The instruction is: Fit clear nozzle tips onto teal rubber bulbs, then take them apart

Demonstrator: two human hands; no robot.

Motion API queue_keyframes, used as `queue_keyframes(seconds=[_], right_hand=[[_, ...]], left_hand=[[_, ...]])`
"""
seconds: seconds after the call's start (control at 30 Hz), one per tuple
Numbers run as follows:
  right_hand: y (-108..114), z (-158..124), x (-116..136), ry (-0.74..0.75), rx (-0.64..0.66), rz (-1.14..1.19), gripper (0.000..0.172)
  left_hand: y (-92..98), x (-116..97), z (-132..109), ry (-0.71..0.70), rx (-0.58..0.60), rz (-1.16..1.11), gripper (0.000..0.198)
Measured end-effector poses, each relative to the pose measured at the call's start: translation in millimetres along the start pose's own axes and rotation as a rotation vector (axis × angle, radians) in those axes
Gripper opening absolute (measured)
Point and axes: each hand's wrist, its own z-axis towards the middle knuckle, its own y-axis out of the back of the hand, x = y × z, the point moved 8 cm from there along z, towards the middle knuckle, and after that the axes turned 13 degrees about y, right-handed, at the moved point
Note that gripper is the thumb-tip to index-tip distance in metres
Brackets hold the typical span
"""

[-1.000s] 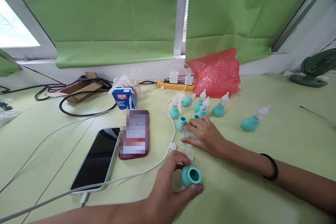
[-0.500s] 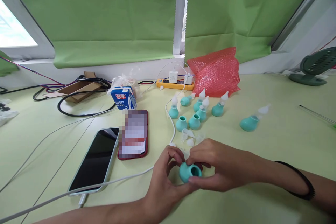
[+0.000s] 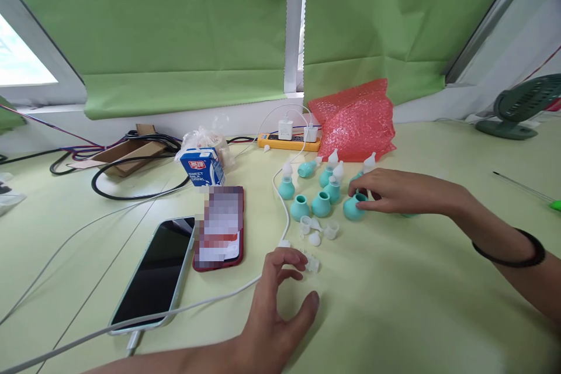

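My right hand grips a teal rubber bulb by its open neck. The bulb sits on or just above the table, right of two other open-necked bulbs, a nearer one and another. My left hand holds nothing; its fingers are curved and spread over the table. Just beyond its fingertips lies a clear plastic piece. Small translucent parts lie between the hands and the bulbs. Several bulbs with white pointed tips stand behind; my right hand partly hides some.
Two phones, one black-screened and one red-cased, lie at left, a white cable crossing the former. A milk carton, an orange power strip and a red bubble-wrap bag are behind. A screwdriver lies right.
The right hand has carried the teal bulb away from the left hand, up and right to the other bulbs. The left hand has let go of it and opened.
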Motion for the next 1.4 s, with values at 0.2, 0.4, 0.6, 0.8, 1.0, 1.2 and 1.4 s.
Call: queue_keyframes(seconds=[0.2, 0.4, 0.6, 0.8, 1.0, 1.2, 1.4], right_hand=[[-14.4, 13.6, 1.9, 0.017, 0.186, 0.075, 0.02], [18.5, 13.1, -16.3, -0.218, -0.244, -0.034, 0.03], [11.3, 16.4, -33.1, -0.309, -0.346, -0.021, 0.032], [25.6, 15.4, -21.3, -0.198, -0.459, -0.086, 0.026], [77.4, -15.8, 34.6, -0.038, -0.885, -0.167, 0.017], [57.4, -7.7, 93.5, 0.144, -0.629, 0.348, 0.012], [3.0, 10.0, 118.4, 0.196, -0.333, 0.783, 0.016]], left_hand=[[-0.1, -3.5, -2.7, -0.031, 0.009, 0.042, 0.037], [-1.0, -4.4, -3.3, -0.045, 0.026, 0.06, 0.038], [-2.9, -5.8, -4.6, -0.073, 0.052, 0.085, 0.036], [-2.9, -4.9, -5.3, -0.08, 0.062, 0.096, 0.032], [-1.4, -8.5, -5.5, -0.061, 0.075, 0.068, 0.026], [3.3, -10.2, -6.6, -0.076, 0.103, 0.046, 0.045], [-4.1, -13.3, -8.1, -0.046, 0.219, 0.151, 0.035]])
